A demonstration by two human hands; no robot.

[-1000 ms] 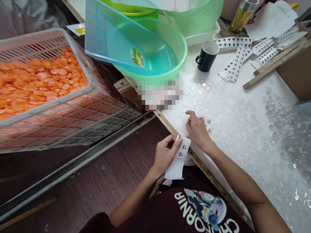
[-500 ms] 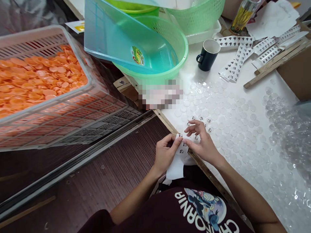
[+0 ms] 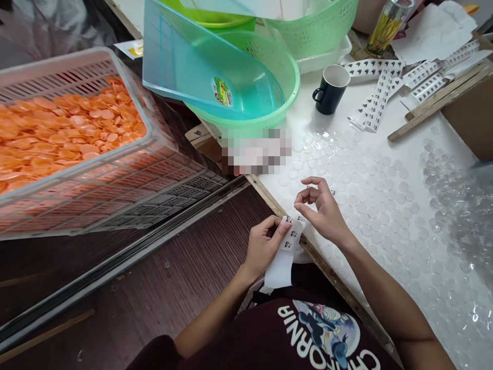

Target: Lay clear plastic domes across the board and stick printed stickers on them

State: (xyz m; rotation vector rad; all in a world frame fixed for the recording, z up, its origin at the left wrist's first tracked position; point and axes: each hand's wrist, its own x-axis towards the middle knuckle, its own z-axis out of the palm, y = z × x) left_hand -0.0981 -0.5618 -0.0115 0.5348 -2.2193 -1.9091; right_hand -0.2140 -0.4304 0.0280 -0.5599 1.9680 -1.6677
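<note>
My left hand (image 3: 264, 245) pinches a white strip of stickers (image 3: 283, 267) between thumb and fingers at the table's front edge. Small dark printed figures show on its upper part, while its lower end hangs bare. My right hand (image 3: 321, 210) is raised over the table just right of the strip, thumb and fingertip brought together. Whatever sits in that pinch is too small to make out. Under and beyond this hand lie many clear round discs (image 3: 360, 198), spread flat. A disc with a printed figure (image 3: 333, 192) shows beside the fingers, others being hidden behind the hand.
A dark mug (image 3: 331, 92) stands behind the discs, with more sticker strips (image 3: 375, 103) to its right. Clear pieces are heaped (image 3: 462, 205) at the right. Green and blue basins (image 3: 246, 123) stand at the back. On the left is a crate (image 3: 127, 154) of orange discs.
My right hand has moved away from the strip, up over the discs, and its thumb and finger have come together. My left hand still grips the strip. The view has shifted slightly.
</note>
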